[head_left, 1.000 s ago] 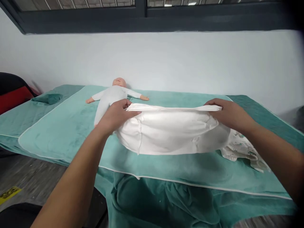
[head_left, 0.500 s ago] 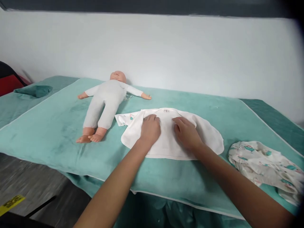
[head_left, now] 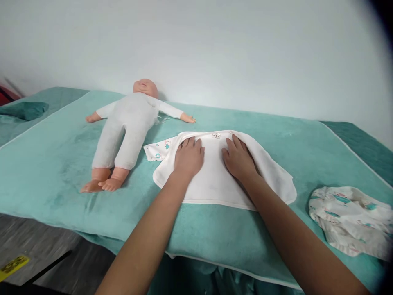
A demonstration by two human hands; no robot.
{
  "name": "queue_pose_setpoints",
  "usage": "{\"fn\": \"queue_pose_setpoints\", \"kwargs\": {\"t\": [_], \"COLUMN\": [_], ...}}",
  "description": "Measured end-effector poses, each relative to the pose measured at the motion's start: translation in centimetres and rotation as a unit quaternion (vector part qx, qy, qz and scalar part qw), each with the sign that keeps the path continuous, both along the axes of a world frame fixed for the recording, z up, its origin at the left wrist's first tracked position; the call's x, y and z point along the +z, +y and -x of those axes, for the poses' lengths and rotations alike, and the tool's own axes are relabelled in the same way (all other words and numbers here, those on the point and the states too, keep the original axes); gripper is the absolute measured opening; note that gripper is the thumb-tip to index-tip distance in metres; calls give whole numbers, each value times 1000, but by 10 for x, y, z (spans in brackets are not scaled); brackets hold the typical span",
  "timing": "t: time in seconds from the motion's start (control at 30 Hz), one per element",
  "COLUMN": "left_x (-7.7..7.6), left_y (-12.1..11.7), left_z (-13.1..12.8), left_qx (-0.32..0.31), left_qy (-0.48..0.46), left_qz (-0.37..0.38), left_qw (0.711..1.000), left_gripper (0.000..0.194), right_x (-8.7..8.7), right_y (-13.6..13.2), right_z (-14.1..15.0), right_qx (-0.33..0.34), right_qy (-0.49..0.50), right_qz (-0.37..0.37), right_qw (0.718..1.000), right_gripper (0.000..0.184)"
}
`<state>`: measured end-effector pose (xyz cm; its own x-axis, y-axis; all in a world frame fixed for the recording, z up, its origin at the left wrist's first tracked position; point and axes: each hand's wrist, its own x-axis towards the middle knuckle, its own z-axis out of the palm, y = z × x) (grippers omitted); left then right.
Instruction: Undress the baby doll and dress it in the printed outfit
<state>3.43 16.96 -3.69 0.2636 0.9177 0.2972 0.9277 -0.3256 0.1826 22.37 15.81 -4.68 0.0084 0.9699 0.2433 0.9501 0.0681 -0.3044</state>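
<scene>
1. White cloth: the little shirt (head_left: 215,180) lies spread on the green sheet (head_left: 58,164), near the middle of its front edge.
2. Left hand (head_left: 189,159) and right hand (head_left: 240,162) rest on it, grip loose, fingers apart, nothing pinched that I can see.
3. Looks light, soft and floppy, easily creased; I'd take its top edge either side of the label (head_left: 216,135).

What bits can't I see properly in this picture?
All in the head view:
- Writing on the label of the white baby shirt: too small.
- Shirt cloth under the left hand and right hand: covered by them.
- Doll's back: hidden by its own body.
- Patterned garment's far end: cut off by the right edge.
- Yellow sticker's markings: too blurred.
</scene>
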Motion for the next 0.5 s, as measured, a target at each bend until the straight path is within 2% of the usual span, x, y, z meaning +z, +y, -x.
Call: {"fn": "queue_pose_setpoints", "kwargs": {"t": [0.13, 0.3, 0.5], "left_x": [0, -1, -1], "left_y": [2, 1, 0], "left_z": [0, 1, 1], "left_qx": [-1, -3, -7], "left_qy": [-5, -4, -7], "left_qz": [14, 9, 4], "left_qw": [1000, 1000, 1000], "left_gripper": [49, 49, 47], "right_x": [1, 2, -2], "right_y": [-3, -29, -55], "right_z": [-2, -5, -3], "right_qx": [37, 106, 61], "right_qy": [-3, -30, -58], "right_qz": [-9, -14, 4], "right_qw": [999, 994, 996], "right_gripper": [54, 49, 57]}}
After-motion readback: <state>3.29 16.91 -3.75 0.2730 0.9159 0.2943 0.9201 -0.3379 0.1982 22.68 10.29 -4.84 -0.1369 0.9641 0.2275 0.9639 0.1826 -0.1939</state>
